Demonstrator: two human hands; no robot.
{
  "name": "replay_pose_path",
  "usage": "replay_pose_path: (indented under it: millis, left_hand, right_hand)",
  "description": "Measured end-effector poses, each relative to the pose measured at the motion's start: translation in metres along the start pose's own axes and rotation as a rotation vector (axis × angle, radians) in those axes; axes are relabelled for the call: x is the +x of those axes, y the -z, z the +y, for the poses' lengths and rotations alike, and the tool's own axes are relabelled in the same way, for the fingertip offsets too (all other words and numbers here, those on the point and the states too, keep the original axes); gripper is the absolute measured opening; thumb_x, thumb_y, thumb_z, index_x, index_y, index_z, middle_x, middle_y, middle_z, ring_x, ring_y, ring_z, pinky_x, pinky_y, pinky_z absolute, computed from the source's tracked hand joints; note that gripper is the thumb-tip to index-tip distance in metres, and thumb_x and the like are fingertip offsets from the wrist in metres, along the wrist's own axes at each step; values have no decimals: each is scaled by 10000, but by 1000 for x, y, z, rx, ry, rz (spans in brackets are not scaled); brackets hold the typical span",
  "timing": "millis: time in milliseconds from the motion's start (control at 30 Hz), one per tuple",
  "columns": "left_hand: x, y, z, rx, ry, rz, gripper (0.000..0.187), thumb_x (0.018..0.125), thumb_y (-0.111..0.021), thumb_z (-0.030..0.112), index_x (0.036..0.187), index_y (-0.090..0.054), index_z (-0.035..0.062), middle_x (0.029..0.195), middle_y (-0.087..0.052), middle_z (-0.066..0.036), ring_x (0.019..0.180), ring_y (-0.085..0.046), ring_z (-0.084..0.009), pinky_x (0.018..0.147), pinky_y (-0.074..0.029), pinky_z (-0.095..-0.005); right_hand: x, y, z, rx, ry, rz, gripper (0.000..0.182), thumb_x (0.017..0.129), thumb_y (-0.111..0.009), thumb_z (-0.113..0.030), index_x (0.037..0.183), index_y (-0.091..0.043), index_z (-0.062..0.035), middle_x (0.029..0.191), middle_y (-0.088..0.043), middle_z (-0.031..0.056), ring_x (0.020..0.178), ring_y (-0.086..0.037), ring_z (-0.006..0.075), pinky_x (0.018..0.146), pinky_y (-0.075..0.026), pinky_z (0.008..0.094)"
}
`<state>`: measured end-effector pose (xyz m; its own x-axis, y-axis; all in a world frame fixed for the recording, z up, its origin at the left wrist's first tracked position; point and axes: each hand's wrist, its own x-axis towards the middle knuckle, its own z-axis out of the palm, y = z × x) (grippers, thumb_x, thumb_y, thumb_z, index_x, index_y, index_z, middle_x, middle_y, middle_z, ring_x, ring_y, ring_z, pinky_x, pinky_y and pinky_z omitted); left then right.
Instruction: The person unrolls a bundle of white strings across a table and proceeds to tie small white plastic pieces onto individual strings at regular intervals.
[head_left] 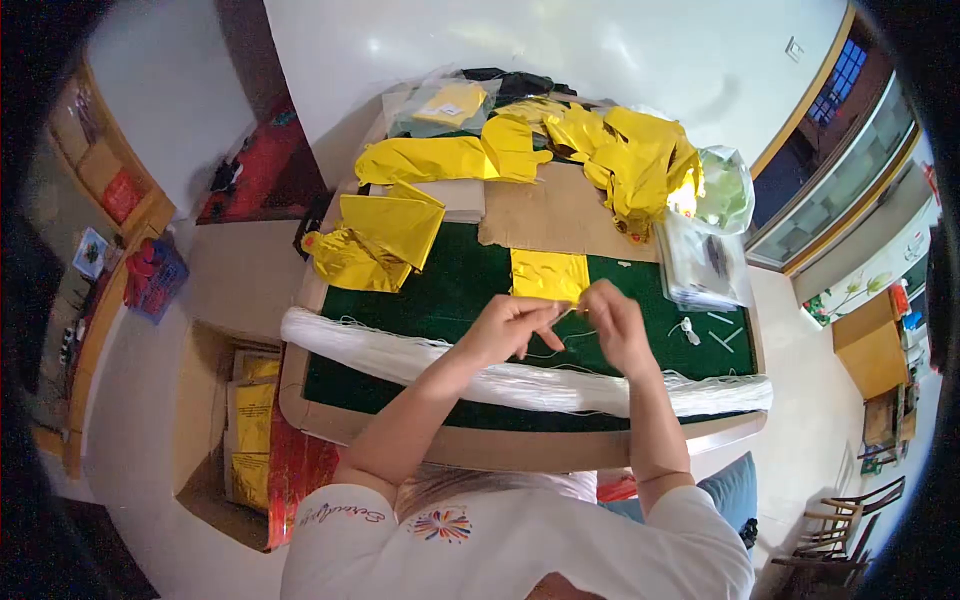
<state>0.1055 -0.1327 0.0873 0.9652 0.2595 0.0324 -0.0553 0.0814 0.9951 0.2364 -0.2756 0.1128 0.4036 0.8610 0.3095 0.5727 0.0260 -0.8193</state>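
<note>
A yellow foil piece point(548, 272) lies on the green table top, its near edge at my fingers. My left hand point(505, 328) is closed in a pinch at that edge, on a thin white string point(545, 352). To its right my right hand point(617, 325) is also closed, fingertips pinched on the string close to the foil. The fingers partly hide the string and the foil's near edge. Under both forearms a long bundle of white strings point(380, 352) stretches across the front of the table.
Yellow foil pieces point(380, 240) lie at the left, with a larger heap point(640, 160) at the back right. Brown cardboard point(545, 210) lies behind the foil. Clear plastic bags point(703, 265) and short white sticks point(727, 332) are at the right. An open carton point(215, 430) stands beside the table.
</note>
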Motion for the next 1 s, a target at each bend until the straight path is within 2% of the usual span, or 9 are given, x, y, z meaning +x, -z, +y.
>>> replay_pose_path:
  millis: [167, 267, 333, 367, 467, 633, 800, 933, 1000]
  left_hand:
    - [-10, -6, 7, -133, 179, -416, 310, 940, -463, 239, 1103, -606, 18, 724, -665, -140, 388, -467, -63, 372, -351, -180]
    - [-10, 0, 1, -383, 147, -400, 286, 931, -476, 227, 1065, -628, 25, 684, -655, -134, 352, -420, -46, 346, -337, -187]
    - [-11, 7, -6, -654, 120, -392, 292, 925, -481, 233, 1104, -605, 38, 678, -653, -127, 324, -365, -29, 324, -307, -182]
    - [-7, 11, -12, -711, 108, -308, 300, 927, -478, 241, 1137, -585, 54, 707, -661, -116, 324, -347, -22, 323, -295, -174]
    - [-1, 21, -4, -751, 59, -34, 338, 935, -466, 266, 1231, -516, 108, 808, -681, -60, 329, -277, -6, 329, -249, -156]
    - [2, 13, -6, -675, 36, 198, 354, 929, -482, 285, 1246, -503, 128, 876, -681, -62, 336, -291, -4, 366, -276, -157]
    - [11, 37, -5, -724, -73, 546, 348, 929, -484, 274, 1242, -501, 123, 942, -661, -112, 380, -356, 0, 404, -357, -168]
    - [9, 60, -8, -151, -145, 657, 374, 922, -488, 277, 1213, -526, 46, 906, -668, -120, 404, -394, 9, 372, -330, -155]
    - [15, 48, -24, 140, -133, 427, 347, 927, -479, 266, 1176, -559, 38, 830, -675, -114, 393, -405, -3, 372, -339, -154]
  right_hand:
    - [2, -17, 23, -37, -47, -20, 145, 918, -435, -97, 834, -499, 2, 738, -511, 72, 663, -474, 144, 629, -409, 240]
    - [-1, -36, 15, 177, -71, -93, 125, 908, -407, -80, 864, -499, -7, 775, -502, 73, 705, -473, 142, 655, -413, 244]
    - [-2, -42, 19, 157, 217, -51, 136, 922, -403, -96, 885, -504, -13, 795, -511, 69, 719, -486, 148, 677, -411, 245]
    - [-5, -42, 22, 324, -58, -110, 169, 937, -399, -116, 889, -522, -10, 820, -529, 79, 752, -513, 162, 718, -415, 257]
    - [-3, -36, 7, 252, -57, -177, 162, 933, -435, -128, 893, -543, -14, 830, -541, 96, 768, -533, 188, 748, -414, 272]
    - [1, -43, 3, -111, 303, -14, 44, 815, -595, -86, 800, -615, -49, 1113, -474, 111, 1019, -439, 267, 865, -374, 364]
    - [-7, -45, 0, -247, 297, -135, 42, 782, -604, -91, 816, -608, -65, 1023, -524, 112, 995, -469, 287, 868, -375, 383]
    - [-19, -39, -36, 274, 159, -813, 77, 853, -521, -68, 892, -565, -19, 847, -597, 138, 832, -578, 308, 741, -465, 372]
    - [-21, -22, -35, 348, 355, -377, 192, 896, -527, -190, 864, -570, -6, 847, -606, 111, 754, -599, 228, 663, -465, 308]
